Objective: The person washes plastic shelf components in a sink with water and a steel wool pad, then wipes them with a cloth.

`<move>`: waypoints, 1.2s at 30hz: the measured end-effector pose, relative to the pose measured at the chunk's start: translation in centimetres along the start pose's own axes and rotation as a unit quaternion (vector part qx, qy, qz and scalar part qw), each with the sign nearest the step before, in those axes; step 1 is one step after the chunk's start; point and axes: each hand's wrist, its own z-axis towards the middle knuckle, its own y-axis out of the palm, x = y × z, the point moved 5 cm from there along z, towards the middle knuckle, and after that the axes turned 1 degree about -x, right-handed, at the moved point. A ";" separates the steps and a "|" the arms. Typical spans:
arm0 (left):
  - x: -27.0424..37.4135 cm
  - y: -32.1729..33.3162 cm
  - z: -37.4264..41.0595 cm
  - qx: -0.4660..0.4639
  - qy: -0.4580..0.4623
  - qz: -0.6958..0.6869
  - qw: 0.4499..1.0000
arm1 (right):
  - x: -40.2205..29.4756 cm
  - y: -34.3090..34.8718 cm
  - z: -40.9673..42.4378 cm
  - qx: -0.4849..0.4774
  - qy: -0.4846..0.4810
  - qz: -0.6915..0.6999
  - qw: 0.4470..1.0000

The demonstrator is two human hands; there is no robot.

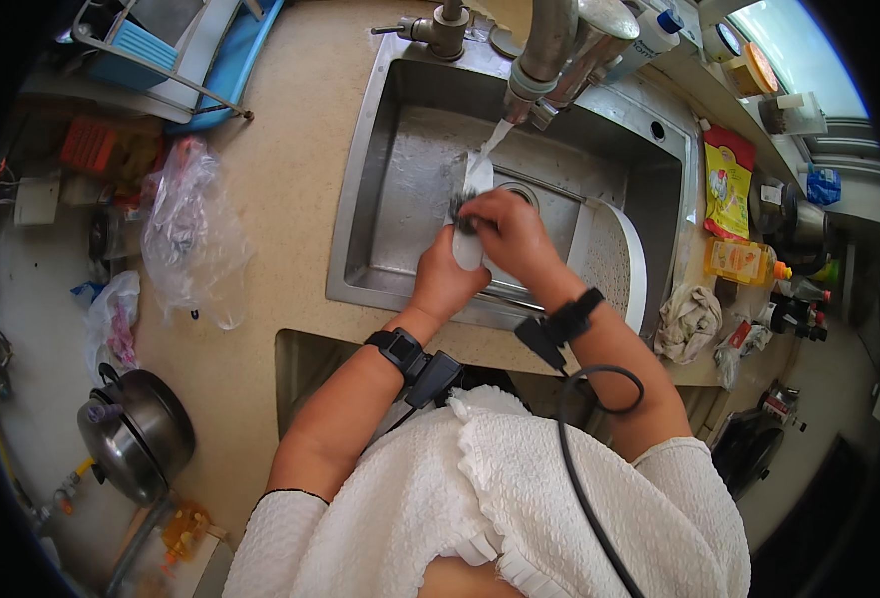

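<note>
Over the stainless steel sink (419, 187), my left hand (449, 276) grips the near end of a long white object (467, 253); its exact kind is unclear. My right hand (513, 228) pinches a dark, wiry scrubber (458, 205), perhaps steel wool, against the middle of that object. Fingers and scrubber hide part of its surface. Water (496, 138) runs from the metal faucet (541, 60) onto the far end of the white object. At the right of the basin, beside my right forearm, a white perforated strainer (623, 247) stands on its edge.
Left on the counter lie a clear plastic bag (193, 239) and a lidded steel pot (137, 437), with a dish rack (185, 75) farther back. Right of the sink are a crumpled cloth (688, 324), an orange detergent bottle (743, 261) and a yellow-red pouch (728, 183). A black cable (571, 463) hangs from my right wrist.
</note>
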 end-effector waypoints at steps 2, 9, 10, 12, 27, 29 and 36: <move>-0.3 0.2 -0.1 0.021 0.013 -0.027 0.999 | -2.2 0.0 -2.0 -0.005 -0.009 -0.020 1.000; -0.2 0.4 -0.2 0.008 0.028 0.026 0.999 | 6.5 -0.5 4.5 0.033 0.111 -0.141 0.983; 0.0 0.4 -0.2 0.006 0.027 0.022 0.999 | 7.0 -0.6 4.4 0.032 0.106 -0.129 0.985; -0.3 0.2 -0.2 0.005 0.022 0.011 1.000 | 5.9 -0.4 3.6 0.001 0.075 -0.097 0.992; -1.7 0.7 1.3 -0.025 -0.017 -0.157 0.987 | 7.9 -3.1 2.7 0.166 0.079 0.006 0.983; -2.3 0.6 1.4 0.010 0.005 -0.146 0.989 | 8.5 -1.3 3.2 0.126 0.076 0.015 0.989; -5.2 -0.1 2.1 0.022 -0.057 -0.179 0.982 | -1.9 -1.0 -2.2 -0.058 -0.075 0.026 0.995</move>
